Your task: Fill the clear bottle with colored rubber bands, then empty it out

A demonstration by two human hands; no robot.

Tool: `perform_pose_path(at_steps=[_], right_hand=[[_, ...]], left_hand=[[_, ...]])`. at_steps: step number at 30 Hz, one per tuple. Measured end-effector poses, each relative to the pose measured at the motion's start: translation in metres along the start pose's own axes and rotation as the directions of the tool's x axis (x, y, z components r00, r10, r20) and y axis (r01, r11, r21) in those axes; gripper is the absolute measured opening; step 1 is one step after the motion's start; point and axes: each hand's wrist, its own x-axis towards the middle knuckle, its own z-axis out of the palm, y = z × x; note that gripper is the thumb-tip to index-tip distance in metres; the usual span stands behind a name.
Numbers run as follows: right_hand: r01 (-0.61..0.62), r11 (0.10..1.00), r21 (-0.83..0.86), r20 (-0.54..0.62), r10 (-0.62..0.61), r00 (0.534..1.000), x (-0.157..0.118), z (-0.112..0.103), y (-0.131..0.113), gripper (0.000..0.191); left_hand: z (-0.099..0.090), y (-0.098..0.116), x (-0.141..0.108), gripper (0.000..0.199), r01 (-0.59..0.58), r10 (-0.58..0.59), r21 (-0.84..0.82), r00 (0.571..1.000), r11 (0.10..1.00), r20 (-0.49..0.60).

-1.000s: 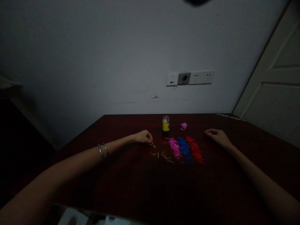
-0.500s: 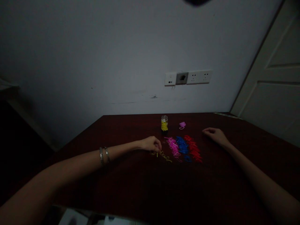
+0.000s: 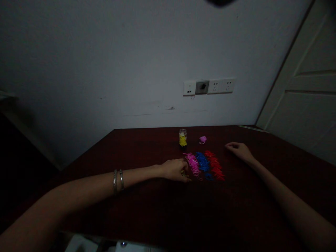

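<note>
While the left hand (image 3: 174, 169) is curved around some yellow bands (image 3: 183, 173) on the bench (image 3: 141, 150), whether they are gripped cannot be told. Well to the right, the right hand (image 3: 239, 150) is loosely curled, its grip likewise unclear. Between the hands, pink bands (image 3: 193, 163), blue bands (image 3: 202, 161) and red bands (image 3: 214, 166) are laid in rows. Behind these, an upright jar (image 3: 183, 138), partly filled with yellow, is placed near a small purple object (image 3: 203, 139).

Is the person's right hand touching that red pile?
Apart: the head view shows a strip of dark tabletop between the fingertips of the right hand and the red pile.
</note>
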Motion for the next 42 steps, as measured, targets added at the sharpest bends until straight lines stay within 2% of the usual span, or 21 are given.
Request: perform_pose_path(at_steps=[4, 9, 18, 22, 26, 30, 36, 39, 42], right_hand=[[0.005, 1.000, -0.004, 0.000, -0.005, 1.000, 0.001, 0.000, 0.002, 0.024], [-0.002, 1.000, 0.001, 0.011, 0.002, 1.000, 0.001, 0.000, 0.002, 0.025], [0.006, 1.000, -0.023, 0.010, -0.005, 1.000, -0.001, 0.000, 0.000, 0.027], [0.024, 0.999, -0.042, 0.008, -0.024, 1.000, -0.001, 0.000, 0.000, 0.030], [0.015, 0.999, -0.052, 0.014, -0.015, 1.000, 0.000, 0.000, 0.002, 0.032], [0.023, 0.998, -0.052, 0.010, -0.022, 1.000, 0.001, 0.002, 0.004, 0.033], [0.040, 0.999, -0.030, -0.002, -0.040, 0.999, 0.000, 0.003, 0.004, 0.034], [0.036, 0.999, -0.025, -0.006, -0.037, 0.999, 0.000, 0.003, 0.003, 0.033], [0.038, 0.999, -0.028, -0.006, -0.038, 0.999, 0.000, 0.003, 0.003, 0.032]], left_hand=[[0.004, -0.006, 0.005, 0.023, -0.051, 0.052, -0.013, 0.998, 0.999, 0.029], [0.000, -0.013, 0.008, 0.018, -0.131, 0.136, -0.081, 0.989, 0.988, 0.064], [-0.005, -0.020, 0.006, 0.020, -0.039, 0.055, -0.163, 0.994, 0.986, 0.091], [-0.007, -0.028, 0.009, 0.019, -0.055, 0.068, -0.183, 0.995, 0.982, 0.069], [-0.027, -0.035, 0.015, 0.021, -0.070, 0.068, -0.186, 0.998, 0.980, -0.018], [-0.061, -0.045, 0.027, 0.023, -0.045, 0.018, -0.222, 0.992, 0.974, -0.124], [-0.110, -0.059, 0.056, 0.020, -0.090, 0.010, -0.266, 0.957, 0.960, -0.288], [-0.124, -0.060, 0.072, 0.020, -0.100, 0.003, -0.274, 0.942, 0.957, -0.335], [-0.130, -0.057, 0.084, 0.021, -0.088, -0.016, -0.278, 0.936, 0.957, -0.352]])
